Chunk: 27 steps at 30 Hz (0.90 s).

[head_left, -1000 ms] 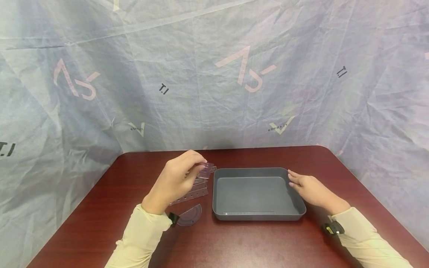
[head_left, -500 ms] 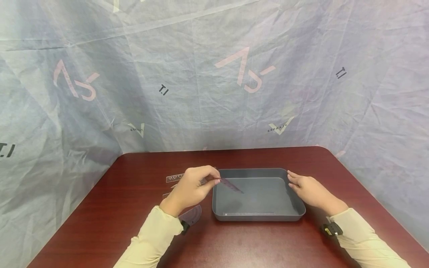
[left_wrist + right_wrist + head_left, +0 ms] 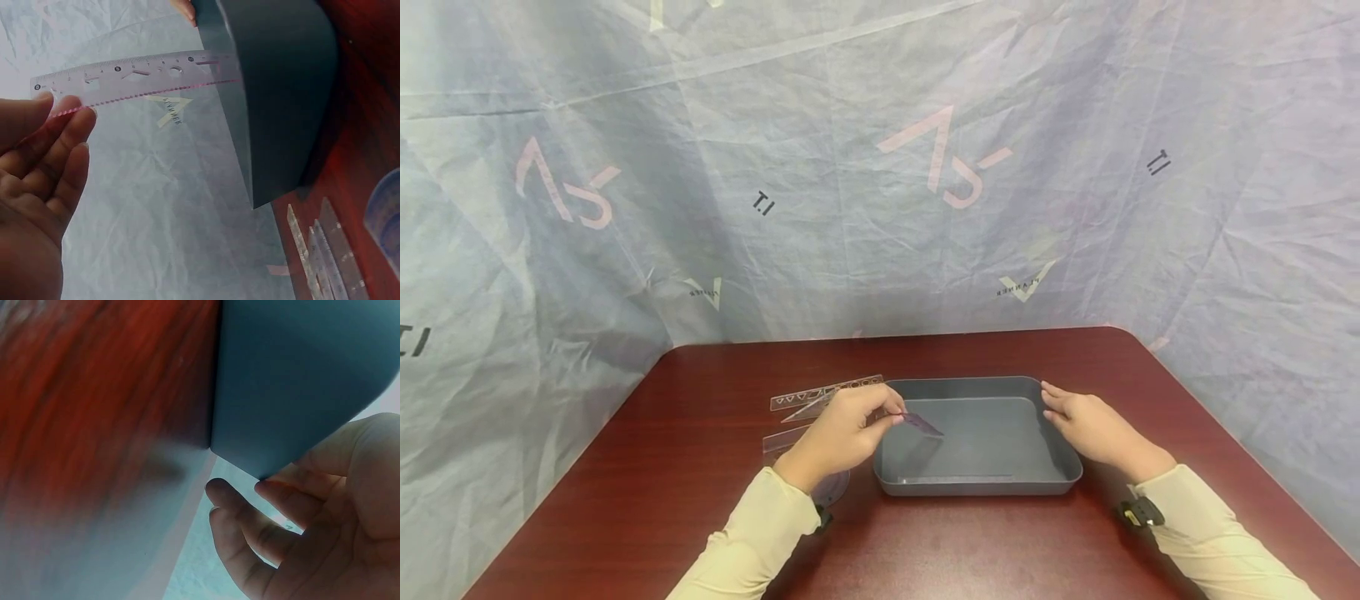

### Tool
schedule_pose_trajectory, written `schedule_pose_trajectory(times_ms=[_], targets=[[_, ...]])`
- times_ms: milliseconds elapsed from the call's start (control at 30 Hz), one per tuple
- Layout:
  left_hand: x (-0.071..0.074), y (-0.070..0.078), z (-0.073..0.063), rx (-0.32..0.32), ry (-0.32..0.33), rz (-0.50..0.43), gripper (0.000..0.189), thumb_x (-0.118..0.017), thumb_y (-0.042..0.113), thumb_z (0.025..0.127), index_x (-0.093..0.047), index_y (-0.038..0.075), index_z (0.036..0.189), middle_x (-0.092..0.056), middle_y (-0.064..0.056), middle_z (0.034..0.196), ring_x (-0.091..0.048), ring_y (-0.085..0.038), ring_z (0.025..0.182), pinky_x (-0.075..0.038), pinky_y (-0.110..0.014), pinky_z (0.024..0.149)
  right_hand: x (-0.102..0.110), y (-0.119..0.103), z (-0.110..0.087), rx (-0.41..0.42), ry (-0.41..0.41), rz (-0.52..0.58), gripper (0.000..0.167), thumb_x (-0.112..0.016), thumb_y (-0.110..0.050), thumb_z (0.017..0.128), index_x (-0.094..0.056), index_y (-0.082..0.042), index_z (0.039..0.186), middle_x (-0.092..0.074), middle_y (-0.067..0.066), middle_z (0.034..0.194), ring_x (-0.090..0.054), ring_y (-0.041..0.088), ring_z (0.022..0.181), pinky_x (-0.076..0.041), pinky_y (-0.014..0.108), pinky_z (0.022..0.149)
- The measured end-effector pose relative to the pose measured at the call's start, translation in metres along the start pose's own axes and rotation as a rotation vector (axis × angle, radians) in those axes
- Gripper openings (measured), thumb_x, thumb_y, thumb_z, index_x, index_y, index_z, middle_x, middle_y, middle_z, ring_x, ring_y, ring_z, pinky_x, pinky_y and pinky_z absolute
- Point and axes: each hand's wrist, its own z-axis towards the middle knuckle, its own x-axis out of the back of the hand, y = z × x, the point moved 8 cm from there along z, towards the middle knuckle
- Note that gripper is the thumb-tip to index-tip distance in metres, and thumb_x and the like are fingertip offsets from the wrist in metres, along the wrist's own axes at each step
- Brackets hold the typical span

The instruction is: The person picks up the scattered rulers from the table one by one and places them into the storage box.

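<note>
My left hand (image 3: 850,429) pinches one end of a transparent, pink-edged ruler (image 3: 922,425) between thumb and fingers. The ruler slants down over the left part of a grey rectangular tray (image 3: 977,437). In the left wrist view, marks and cut-out shapes show along the ruler (image 3: 144,78), and its far end passes behind the tray wall. My right hand (image 3: 1086,425) holds the tray's rim near the far right corner. Seen from the right wrist, the thumb goes behind the rim, while other fingers of the hand (image 3: 331,519) stay outside. Another transparent strip (image 3: 958,479) lies along the tray's front inside edge.
Left of the tray, a stencil ruler (image 3: 790,400) with cut-out shapes and other transparent drawing pieces lie on the dark red table (image 3: 647,467). A protractor (image 3: 837,487) is partly covered by my left wrist. A pale printed cloth (image 3: 850,208) hangs behind the table.
My left hand has carried the ruler rightward from the pieces at the left to above the tray, then lowered it slightly. The right hand and tray stay about where they were.
</note>
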Motion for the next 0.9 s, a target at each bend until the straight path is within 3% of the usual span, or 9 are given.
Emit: schedule_pose_trajectory(times_ms=[167,400,633,767,900], targets=[[-0.011,-0.008,-0.002,0.056,-0.071,0.008,0.016,-0.068,0.0,0.091,-0.065,0.015,0.091,-0.071,0.005,0.1,-0.057,-0.004,0.077,-0.049,-0.022,0.067,0.0,-0.001,0.0,0.0,-0.006,0.001,0.038,-0.063,-0.007,0.094,-0.06,0.014,0.125,-0.055,0.028,0.137,-0.055,0.044,0.123,-0.047,0.056,0.095],[-0.026,-0.014,-0.003,0.088,-0.184,0.008,0.018,-0.065,-0.003,0.091,-0.063,0.015,0.089,-0.071,0.007,0.102,-0.066,-0.007,0.094,-0.054,-0.031,0.079,0.003,-0.002,0.0,0.01,0.001,-0.008,0.037,-0.063,-0.006,0.094,-0.061,0.014,0.124,-0.055,0.028,0.136,-0.056,0.044,0.121,-0.047,0.055,0.095],[-0.043,-0.016,-0.007,0.04,-0.317,0.153,0.032,-0.06,-0.007,0.091,-0.072,0.014,0.112,-0.066,0.009,0.106,-0.06,-0.003,0.098,-0.049,-0.019,0.086,0.003,-0.002,0.0,0.0,-0.001,0.0,0.037,-0.063,-0.007,0.094,-0.06,0.014,0.125,-0.054,0.028,0.137,-0.055,0.044,0.122,-0.047,0.056,0.095],[-0.051,-0.015,-0.01,0.011,-0.374,0.206,0.034,-0.058,-0.008,0.09,-0.073,0.013,0.113,-0.063,0.005,0.112,-0.058,-0.007,0.101,-0.047,-0.018,0.087,0.001,-0.001,0.0,-0.001,-0.002,0.001,0.037,-0.063,-0.007,0.094,-0.06,0.014,0.125,-0.054,0.028,0.137,-0.055,0.044,0.123,-0.047,0.056,0.096],[-0.056,-0.015,-0.013,-0.009,-0.391,0.244,0.028,-0.062,-0.004,0.091,-0.073,0.012,0.11,-0.066,0.001,0.119,-0.06,-0.012,0.113,-0.043,-0.027,0.105,0.001,-0.002,0.0,0.001,-0.002,-0.004,0.037,-0.063,-0.007,0.094,-0.06,0.014,0.125,-0.054,0.028,0.137,-0.055,0.044,0.123,-0.046,0.056,0.096]])
